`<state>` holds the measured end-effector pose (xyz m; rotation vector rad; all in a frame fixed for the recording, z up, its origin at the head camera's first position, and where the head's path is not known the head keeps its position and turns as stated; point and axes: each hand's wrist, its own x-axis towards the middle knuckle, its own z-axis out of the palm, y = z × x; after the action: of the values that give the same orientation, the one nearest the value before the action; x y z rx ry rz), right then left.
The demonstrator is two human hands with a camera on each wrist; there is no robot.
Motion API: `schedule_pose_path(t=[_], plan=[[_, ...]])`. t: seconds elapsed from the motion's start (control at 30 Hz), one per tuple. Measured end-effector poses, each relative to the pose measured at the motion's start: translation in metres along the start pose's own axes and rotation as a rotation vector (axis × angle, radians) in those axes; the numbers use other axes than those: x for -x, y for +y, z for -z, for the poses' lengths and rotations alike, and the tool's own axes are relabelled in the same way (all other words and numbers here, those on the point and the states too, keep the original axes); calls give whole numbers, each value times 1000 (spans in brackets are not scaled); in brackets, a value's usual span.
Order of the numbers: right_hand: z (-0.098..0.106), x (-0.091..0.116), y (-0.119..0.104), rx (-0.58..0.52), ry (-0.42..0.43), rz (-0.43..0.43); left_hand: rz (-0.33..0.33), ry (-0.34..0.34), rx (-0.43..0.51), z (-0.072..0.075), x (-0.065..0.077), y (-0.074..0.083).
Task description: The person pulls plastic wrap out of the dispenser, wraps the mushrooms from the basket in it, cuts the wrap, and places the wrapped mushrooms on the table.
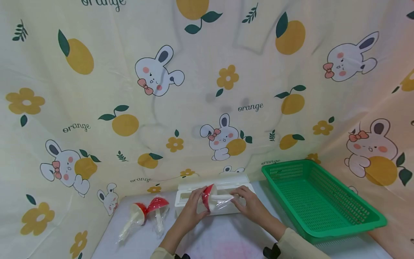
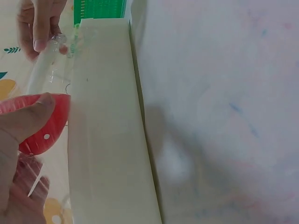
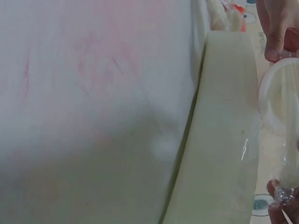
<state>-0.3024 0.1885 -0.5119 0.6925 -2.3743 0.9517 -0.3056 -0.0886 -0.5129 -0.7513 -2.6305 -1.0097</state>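
Observation:
Over a long white box [image 1: 179, 205], a toy mushroom [image 1: 206, 198] lies sideways in the air, with a red, white-dotted cap and a white stem. My left hand [image 1: 193, 209] grips it by the cap, the thumb pressed on the red side in the left wrist view. Clear plastic film is wrapped around the mushroom. At the stem end, my right hand [image 1: 248, 204] pinches the gathered film between thumb and fingers. The box has its lid [image 1: 213, 181] raised at the back. In the right wrist view the pale underside of the cap [image 3: 273, 95] shows.
Two more red-capped mushrooms, one tilted [image 1: 139, 213] and one beside it [image 1: 158, 204], lie in clear film on the table's left. A green plastic basket [image 1: 352, 230] stands at the right. Behind the table [image 1: 226, 237] hangs a printed cloth [image 1: 194, 104].

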Motion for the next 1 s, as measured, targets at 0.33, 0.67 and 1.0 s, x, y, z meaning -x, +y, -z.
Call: schedule_pose_path(t=[0.33, 0.67, 1.0], plan=[[7, -3, -1, 15, -86, -46, 69, -70, 74, 4, -9, 1], [16, -12, -6, 49, 23, 84, 129, -19, 117, 9, -13, 5], [29, -34, -17, 94, 38, 98, 117, 70, 156, 22, -24, 15]])
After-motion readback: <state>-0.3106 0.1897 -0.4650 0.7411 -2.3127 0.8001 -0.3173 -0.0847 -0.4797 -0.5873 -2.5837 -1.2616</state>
